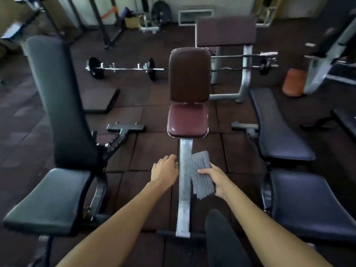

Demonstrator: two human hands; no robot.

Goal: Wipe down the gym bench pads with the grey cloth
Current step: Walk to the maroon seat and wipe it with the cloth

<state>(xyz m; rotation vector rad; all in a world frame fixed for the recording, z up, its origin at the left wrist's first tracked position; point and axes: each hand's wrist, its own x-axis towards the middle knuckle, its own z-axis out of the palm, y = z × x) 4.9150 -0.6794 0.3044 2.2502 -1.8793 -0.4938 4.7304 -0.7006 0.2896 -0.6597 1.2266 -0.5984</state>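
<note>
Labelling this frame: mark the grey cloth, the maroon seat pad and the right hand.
grey cloth [200, 160]: head view, ribbed upper half.
maroon seat pad [187, 120]: head view, centre of cushion.
right hand [215, 180]: head view, middle of hand.
</note>
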